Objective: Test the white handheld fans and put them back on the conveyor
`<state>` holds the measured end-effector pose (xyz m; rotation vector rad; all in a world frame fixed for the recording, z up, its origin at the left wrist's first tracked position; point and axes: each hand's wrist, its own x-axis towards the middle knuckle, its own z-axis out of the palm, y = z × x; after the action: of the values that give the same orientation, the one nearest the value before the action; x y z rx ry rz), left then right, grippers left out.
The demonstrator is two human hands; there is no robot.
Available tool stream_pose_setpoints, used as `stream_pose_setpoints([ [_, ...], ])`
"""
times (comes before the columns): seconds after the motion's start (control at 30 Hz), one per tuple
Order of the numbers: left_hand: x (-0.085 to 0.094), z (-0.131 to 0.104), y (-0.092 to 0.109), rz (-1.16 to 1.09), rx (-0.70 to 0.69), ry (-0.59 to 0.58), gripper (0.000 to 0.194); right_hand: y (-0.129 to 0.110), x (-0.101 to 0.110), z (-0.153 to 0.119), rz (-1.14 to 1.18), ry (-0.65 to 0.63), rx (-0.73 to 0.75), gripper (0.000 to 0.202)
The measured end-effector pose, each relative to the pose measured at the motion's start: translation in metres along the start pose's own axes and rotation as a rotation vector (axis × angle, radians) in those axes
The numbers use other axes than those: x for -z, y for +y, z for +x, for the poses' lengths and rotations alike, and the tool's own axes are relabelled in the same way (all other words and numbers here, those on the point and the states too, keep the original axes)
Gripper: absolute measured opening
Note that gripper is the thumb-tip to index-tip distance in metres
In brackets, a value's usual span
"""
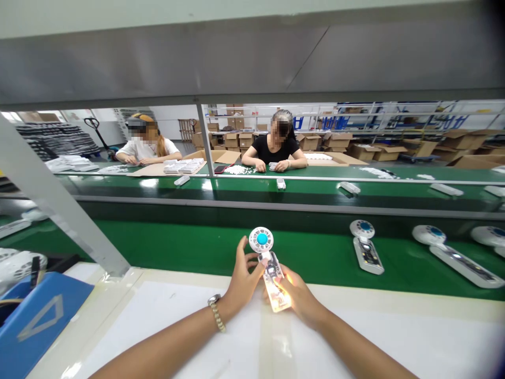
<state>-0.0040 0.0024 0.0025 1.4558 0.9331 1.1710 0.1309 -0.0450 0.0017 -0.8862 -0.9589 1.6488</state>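
The person holds a small handheld fan (270,266) with both hands, just over the far edge of the white work table (158,316) and near the green conveyor belt (189,247). The left hand (241,279) is closed around the neck of the fan from the left side, with the thumb up near the round head with a blue centre. The right hand (296,296) supports the open handle from below and from the right, and its fingers are curled around it; a warm light shines at the lower end of the handle. The step in hand seems to be a check or a fitting of the open handle, where the circuit board is visible. The next move probably needs a steady grip, so that the board is not pressed. More fans (365,247) lie open on the belt to the right, well apart. Two other people sit behind a second belt at the far side.
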Motion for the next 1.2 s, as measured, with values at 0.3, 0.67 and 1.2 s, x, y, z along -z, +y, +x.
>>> stream_pose_setpoints([
  [0.3,0.007,-0.003,0.010,0.453,-0.264,-0.017,0.048,0.001,0.000,-0.001,-0.016,-0.032,-0.021,0.048],
  [0.67,0.008,0.001,-0.005,0.384,-0.211,-0.065,0.049,0.004,0.004,-0.001,0.007,-0.105,-0.027,0.039],
  [1.2,0.008,0.000,-0.005,0.353,-0.187,-0.072,0.049,0.002,0.002,-0.001,-0.024,-0.092,-0.036,0.039],
])
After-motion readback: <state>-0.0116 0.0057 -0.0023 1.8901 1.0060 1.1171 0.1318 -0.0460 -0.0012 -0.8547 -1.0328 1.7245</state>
